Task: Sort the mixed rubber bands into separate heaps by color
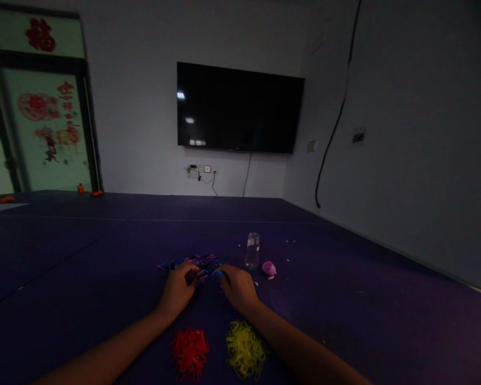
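Stretching away past the clear bottle to the far wall (136,117): one broad purple-blue worktop (344,278), dim light, a thin seam running across it well beyond the bottle. Glass door (44,125) with red decorations, far to the left beyond the bottle. Dark screen (240,107) mounted on the wall behind and above the bottle. Black cable (332,133) hanging down the side wall, beyond the bottle and to its right.

Two bare hands, both left of the bottle and a little on its near side. Left hand (179,286), the farther from the bottle: fingers curled, thumb and forefinger bent toward each other at the mixed heap (206,263). Right hand (237,286), the closer: fingers drawn together, tips down at the same heap. Cannot tell whether either has hold of a strand.

Mixed heap itself: dark blue, purple and pink strands, loosely spread, left of the bottle. Yellow heap (246,350) of thin loops, well on the bottle's near side. Red heap (190,353), also on the near side, farther left.

Bottle (251,259): upright, see-through, pale patch on its side. Pink-purple cup (269,267), just right of the bottle, slightly nearer. White scraps (287,260), tiny, scattered around the bottle.
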Tool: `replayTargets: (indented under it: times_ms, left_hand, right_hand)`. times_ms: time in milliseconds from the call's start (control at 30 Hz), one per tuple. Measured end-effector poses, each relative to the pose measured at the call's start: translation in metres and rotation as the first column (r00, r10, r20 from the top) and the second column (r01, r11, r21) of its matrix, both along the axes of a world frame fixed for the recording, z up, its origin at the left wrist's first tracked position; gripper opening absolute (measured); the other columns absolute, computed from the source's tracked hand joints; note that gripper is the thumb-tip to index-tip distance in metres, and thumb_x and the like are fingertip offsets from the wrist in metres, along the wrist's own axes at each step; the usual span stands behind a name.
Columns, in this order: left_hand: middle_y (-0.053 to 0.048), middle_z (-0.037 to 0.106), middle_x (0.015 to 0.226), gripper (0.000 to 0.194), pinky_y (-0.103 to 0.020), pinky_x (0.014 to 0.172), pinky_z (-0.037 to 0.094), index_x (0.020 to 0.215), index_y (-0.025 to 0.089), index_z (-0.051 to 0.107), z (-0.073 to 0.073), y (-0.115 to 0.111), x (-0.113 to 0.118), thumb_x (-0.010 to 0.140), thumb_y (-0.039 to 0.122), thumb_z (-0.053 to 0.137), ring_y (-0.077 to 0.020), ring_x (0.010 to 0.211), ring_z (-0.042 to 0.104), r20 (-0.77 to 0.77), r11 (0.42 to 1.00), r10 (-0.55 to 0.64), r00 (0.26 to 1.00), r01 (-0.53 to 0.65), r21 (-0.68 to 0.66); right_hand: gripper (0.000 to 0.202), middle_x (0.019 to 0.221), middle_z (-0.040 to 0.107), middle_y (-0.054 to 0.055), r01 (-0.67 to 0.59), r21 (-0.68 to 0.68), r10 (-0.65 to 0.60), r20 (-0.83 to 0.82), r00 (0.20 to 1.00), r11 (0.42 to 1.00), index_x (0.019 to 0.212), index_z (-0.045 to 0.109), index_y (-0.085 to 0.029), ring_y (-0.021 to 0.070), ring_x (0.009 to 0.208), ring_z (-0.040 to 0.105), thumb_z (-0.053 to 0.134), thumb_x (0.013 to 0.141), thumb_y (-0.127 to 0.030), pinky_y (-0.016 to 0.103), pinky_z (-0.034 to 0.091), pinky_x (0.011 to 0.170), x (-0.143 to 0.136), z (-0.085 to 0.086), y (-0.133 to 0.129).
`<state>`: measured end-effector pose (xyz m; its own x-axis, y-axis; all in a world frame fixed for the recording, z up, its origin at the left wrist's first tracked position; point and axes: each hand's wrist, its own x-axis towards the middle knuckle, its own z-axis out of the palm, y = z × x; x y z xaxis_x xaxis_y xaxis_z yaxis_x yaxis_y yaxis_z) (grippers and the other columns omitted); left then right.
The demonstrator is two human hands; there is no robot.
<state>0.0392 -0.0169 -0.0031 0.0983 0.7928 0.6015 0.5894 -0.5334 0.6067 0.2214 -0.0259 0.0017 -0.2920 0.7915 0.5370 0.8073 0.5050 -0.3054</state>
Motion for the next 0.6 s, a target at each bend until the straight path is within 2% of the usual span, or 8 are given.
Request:
replayTargets:
  times_ms: [133, 433, 600]
  left_hand:
    - [-0.003, 0.065, 0.076, 0.022, -0.032, 0.068, 0.046, 0.071, 0.017, 0.063, 0.0021, -0.0018, 0.0012, 0.059, 0.000, 0.056, -0.0190, 0.071, 0.060, -0.037, 1.000, -0.026, 0.999, 0.026, -0.004]
    - [-0.003, 0.066, 0.079, 0.028, -0.032, 0.071, 0.049, 0.075, 0.016, 0.065, -0.0018, 0.0019, 0.0006, 0.059, -0.003, 0.053, -0.0179, 0.075, 0.061, 0.039, 0.996, -0.039, 0.998, 0.042, -0.079]
    - [-0.003, 0.066, 0.080, 0.025, -0.032, 0.071, 0.050, 0.076, 0.017, 0.065, 0.0014, -0.0016, 0.0016, 0.063, 0.001, 0.052, -0.0178, 0.073, 0.063, 0.100, 0.998, -0.045, 0.994, 0.048, -0.028]
  right_hand:
    - [0.015, 0.076, 0.063, 0.001, 0.003, 0.000, -0.003, -0.010, 1.000, 1.000, 0.081, 0.056, -0.021, 0.0147, 0.070, 0.058, 0.042, 0.081, -0.015, 0.021, 0.032, 0.058, -0.0002, 0.0005, -0.0002]
    - [0.014, 0.076, 0.064, 0.001, 0.054, -0.042, -0.053, 0.019, 0.998, 0.998, 0.082, 0.056, -0.021, 0.0141, 0.072, 0.059, 0.043, 0.081, -0.016, 0.021, 0.031, 0.058, -0.0011, 0.0033, -0.0021]
    - [0.015, 0.080, 0.065, 0.001, 0.039, -0.036, -0.038, 0.043, 0.998, 0.999, 0.085, 0.056, -0.021, 0.0144, 0.074, 0.059, 0.042, 0.082, -0.016, 0.020, 0.033, 0.060, -0.0014, 0.0034, -0.0028]
